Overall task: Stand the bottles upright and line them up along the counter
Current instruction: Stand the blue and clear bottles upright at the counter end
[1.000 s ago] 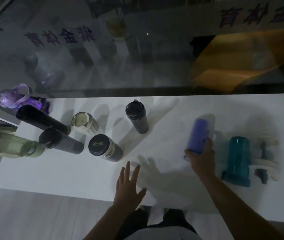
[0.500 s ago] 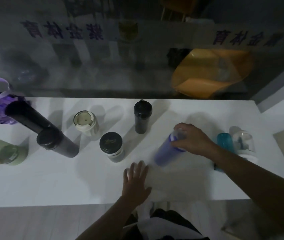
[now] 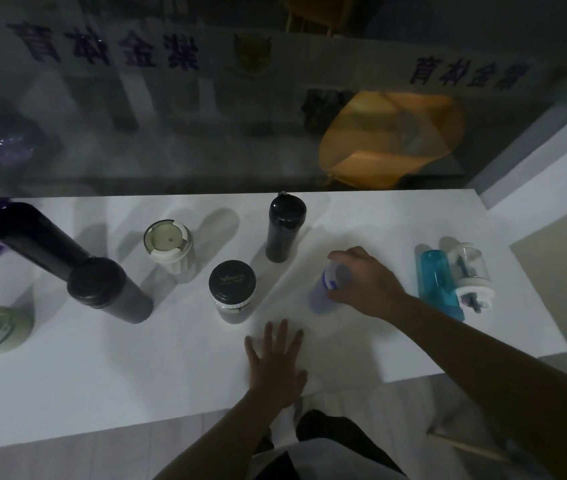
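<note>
Your right hand [image 3: 366, 284] gripped the top of the purple bottle [image 3: 321, 299], whose base was on the counter [image 3: 102, 375], just right of the black bottle [image 3: 283, 233] and nearer you. Your left hand [image 3: 276, 363] lay flat with fingers spread, holding nothing, nearer you than the black bottle.

Dim light all round, and the white surface [image 3: 136, 382] ran wide across the view. Along its far edge stood a dark glass pane [image 3: 205, 140] carrying purple characters [image 3: 108, 46], an orange shape [image 3: 392, 140] glowing behind it. Beyond the near edge lay pale plank floor [image 3: 50, 460].
</note>
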